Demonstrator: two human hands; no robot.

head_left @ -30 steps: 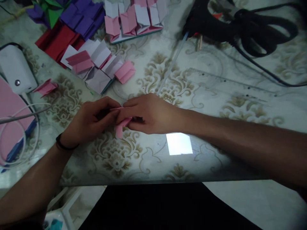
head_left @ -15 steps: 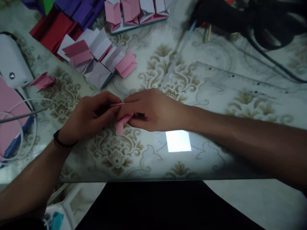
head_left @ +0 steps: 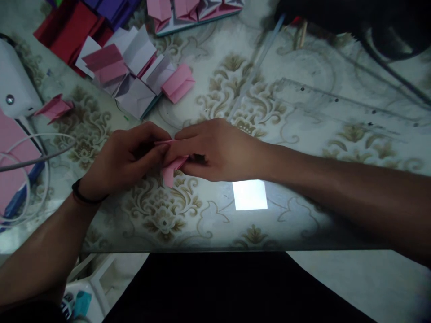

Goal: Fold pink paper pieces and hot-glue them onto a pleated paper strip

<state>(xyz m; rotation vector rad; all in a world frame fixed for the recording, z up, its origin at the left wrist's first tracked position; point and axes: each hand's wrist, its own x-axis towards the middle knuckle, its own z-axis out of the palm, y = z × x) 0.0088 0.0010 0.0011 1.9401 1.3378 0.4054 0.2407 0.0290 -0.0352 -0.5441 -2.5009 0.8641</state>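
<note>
A: Diff vs 1 s ago?
B: View dipped. Purple paper (head_left: 116, 10) and black cable coil (head_left: 400, 33) cropped more; green paper (head_left: 58, 2) nearly out.
A: Hands?
B: Left hand (head_left: 126, 157), right hand (head_left: 220, 150), pink piece (head_left: 170, 172) slightly higher in frame.

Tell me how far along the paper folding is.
Partway, it seems. The red cluster, purple cluster and pink-and-white cluster already look folded. The left hand and right hand hold a pink paper, mostly hidden, so its stage is unclear. Left, probably: finishing that paper, and perhaps adding the loose pink piece by the white box.
</note>
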